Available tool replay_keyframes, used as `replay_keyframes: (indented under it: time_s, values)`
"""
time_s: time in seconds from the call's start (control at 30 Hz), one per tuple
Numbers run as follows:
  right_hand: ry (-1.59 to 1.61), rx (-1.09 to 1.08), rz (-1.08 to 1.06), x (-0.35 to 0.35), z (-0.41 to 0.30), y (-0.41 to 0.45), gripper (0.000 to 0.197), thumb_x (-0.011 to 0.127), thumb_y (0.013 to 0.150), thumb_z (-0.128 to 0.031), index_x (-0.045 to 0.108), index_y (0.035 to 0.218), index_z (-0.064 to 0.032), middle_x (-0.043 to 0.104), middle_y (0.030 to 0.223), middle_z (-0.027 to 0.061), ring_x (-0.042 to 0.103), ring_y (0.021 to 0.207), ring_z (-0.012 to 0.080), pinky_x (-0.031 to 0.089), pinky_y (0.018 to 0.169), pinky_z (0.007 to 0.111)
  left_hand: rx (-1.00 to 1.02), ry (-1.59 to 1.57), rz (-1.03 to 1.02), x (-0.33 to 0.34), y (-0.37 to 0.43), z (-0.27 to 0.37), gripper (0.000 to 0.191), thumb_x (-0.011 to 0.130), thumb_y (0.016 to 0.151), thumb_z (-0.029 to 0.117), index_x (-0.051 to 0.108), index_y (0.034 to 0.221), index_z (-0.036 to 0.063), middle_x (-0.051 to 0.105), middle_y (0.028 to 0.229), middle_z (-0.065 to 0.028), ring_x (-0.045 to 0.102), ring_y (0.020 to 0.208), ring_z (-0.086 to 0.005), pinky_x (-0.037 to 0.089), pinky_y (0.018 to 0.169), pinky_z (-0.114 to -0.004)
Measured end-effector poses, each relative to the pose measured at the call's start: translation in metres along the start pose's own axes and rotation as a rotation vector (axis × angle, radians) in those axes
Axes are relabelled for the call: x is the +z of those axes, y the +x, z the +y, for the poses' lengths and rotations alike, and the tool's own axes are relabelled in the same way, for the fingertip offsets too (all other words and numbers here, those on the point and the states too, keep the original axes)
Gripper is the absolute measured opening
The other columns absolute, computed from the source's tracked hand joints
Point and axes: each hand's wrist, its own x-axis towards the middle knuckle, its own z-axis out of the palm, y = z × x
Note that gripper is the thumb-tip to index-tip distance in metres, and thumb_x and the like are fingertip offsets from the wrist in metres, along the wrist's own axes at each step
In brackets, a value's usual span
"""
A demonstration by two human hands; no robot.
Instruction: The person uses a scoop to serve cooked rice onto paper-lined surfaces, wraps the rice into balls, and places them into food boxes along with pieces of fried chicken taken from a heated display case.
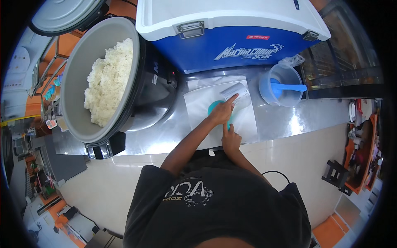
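My left hand (221, 112) lies over a teal round utensil (213, 106), its index finger pointing onto a curled slip of printed paper (234, 91). My right hand (231, 140) is just below, index finger extended to the teal handle (229, 124). Whether either hand grips the utensil, I cannot tell. Sheets of pale wrapping paper (198, 102) lie beneath both hands on the steel counter (276, 124). To the left stands a large rice cooker (152, 83) with its lid raised and cooked white rice (110, 83) heaped inside.
A blue and white cooler box (198, 49) stands along the counter's back. On the right, a clear plastic tub (266, 90) holds a blue rice paddle (290, 87), with a crumpled plastic bag (293, 60) behind. A dark stool (335, 175) is on the floor at far right.
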Motion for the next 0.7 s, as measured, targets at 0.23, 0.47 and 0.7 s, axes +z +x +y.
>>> replay_keyframes:
  time_s: [0.23, 0.47, 0.7]
  values:
    - [0.2, 0.065, -0.146, -0.015, 0.001, 0.014, 0.05, 0.045, 0.086, -0.014, 0.029, 0.133, -0.0125, 0.053, 0.107, 0.0212, 0.062, 0.065, 0.0356, 0.049, 0.059, 0.047, 0.099, -0.27, 0.257, -0.009, -0.01, 0.008, 0.045, 0.047, 0.087, 0.017, 0.035, 0.127, -0.0005, 0.059, 0.069, -0.022, 0.058, 0.062, -0.0389, 0.046, 0.06, -0.046]
    - [0.779, 0.042, 0.216, -0.063, -0.004, 0.019, 0.058, 0.045, 0.091, -0.017, 0.013, 0.139, -0.006, 0.057, 0.067, 0.0108, 0.059, 0.057, 0.0247, 0.046, 0.053, 0.033, 0.587, 0.345, 0.919, -0.112, -0.131, 0.057, 0.047, 0.063, 0.076, 0.026, 0.049, 0.112, -0.0005, 0.06, 0.096, -0.0164, 0.061, 0.081, -0.0294, 0.048, 0.072, -0.035]
    - [0.662, -0.575, 0.854, -0.216, -0.055, 0.124, 0.059, 0.07, 0.069, -0.006, 0.039, 0.119, 0.0045, 0.056, 0.101, 0.0131, 0.056, 0.09, 0.0185, 0.043, 0.078, 0.031, 0.6, 0.873, 1.896, -0.209, -0.268, 0.088, 0.051, 0.057, 0.079, 0.023, 0.039, 0.121, 0.0, 0.048, 0.111, -0.0183, 0.052, 0.097, -0.0321, 0.044, 0.082, -0.037]
